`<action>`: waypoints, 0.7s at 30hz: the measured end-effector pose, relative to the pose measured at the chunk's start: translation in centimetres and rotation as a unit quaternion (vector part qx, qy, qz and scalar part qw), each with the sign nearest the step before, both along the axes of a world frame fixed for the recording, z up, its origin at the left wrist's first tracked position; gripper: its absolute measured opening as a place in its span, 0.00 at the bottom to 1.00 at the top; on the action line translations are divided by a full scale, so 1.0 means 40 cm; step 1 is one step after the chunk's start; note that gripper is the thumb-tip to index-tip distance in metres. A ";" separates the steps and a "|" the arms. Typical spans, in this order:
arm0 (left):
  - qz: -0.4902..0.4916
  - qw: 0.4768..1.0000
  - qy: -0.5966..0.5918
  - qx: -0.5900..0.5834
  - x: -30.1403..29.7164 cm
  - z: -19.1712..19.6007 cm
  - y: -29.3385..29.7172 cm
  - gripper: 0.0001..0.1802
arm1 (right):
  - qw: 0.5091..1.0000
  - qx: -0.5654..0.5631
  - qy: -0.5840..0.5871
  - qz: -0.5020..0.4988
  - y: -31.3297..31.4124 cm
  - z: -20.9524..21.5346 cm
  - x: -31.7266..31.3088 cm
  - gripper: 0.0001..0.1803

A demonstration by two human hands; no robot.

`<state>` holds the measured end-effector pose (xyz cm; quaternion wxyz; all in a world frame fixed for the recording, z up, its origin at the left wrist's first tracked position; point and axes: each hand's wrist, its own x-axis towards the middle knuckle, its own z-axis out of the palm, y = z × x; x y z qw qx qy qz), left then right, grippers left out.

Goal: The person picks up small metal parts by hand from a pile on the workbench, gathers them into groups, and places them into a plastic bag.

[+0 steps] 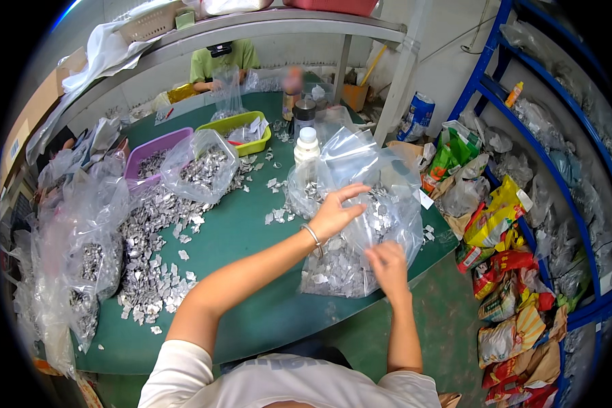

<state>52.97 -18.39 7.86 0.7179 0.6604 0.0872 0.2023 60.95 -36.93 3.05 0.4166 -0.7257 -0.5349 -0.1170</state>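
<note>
A clear plastic bag point(333, 272) full of small flat silvery metal pieces lies at the table's front edge, right of the middle. Over it, my left hand point(338, 212) reaches across with its fingers apart and nothing visibly in them; a bracelet circles that wrist. My right hand point(389, 266) is at the bag's right side, fingers bent and blurred, so whether they grip the film cannot be told. Just behind my hands, another clear bag point(394, 177) stands puffed up, with more metal pieces showing through its film.
Loose metal pieces point(149, 251) are heaped at the left, beside filled bags point(92, 251). Behind stand a purple basket point(134, 158), a yellow-green basket point(258, 144) and a white bottle point(307, 146). Another person point(221, 64) sits across the green table point(251, 299). Blue shelving point(585, 224) lines the right.
</note>
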 end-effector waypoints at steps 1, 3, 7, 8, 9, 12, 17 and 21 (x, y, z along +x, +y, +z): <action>0.005 0.999 0.006 0.037 0.003 -0.004 -0.004 0.22 | 0.996 0.053 0.070 -0.022 0.002 -0.012 0.035 0.06; -0.007 0.989 0.023 0.148 0.010 -0.032 0.002 0.21 | 0.981 0.069 0.098 -0.154 0.024 0.045 0.118 0.13; 0.031 0.974 0.025 0.221 0.027 -0.082 -0.002 0.32 | 0.940 -0.025 0.089 -0.328 0.100 0.000 0.392 0.32; 0.052 0.976 0.018 0.210 0.038 -0.089 -0.014 0.35 | 0.921 -0.080 0.120 -0.362 0.102 -0.032 0.456 0.35; 0.064 0.974 0.022 0.216 0.043 -0.091 -0.018 0.39 | 0.915 -0.141 0.146 -0.348 0.109 -0.053 0.490 0.34; 0.099 0.966 0.029 0.236 0.045 -0.083 -0.031 0.49 | 0.901 -0.239 0.182 -0.313 0.126 -0.090 0.539 0.28; 0.133 0.958 0.034 0.252 0.031 -0.080 -0.032 0.57 | 0.962 -0.023 0.095 -0.254 0.126 -0.044 0.427 0.12; 0.194 0.957 0.001 0.217 0.037 -0.122 -0.021 0.59 | 0.976 0.119 0.090 -0.158 0.116 0.081 0.231 0.09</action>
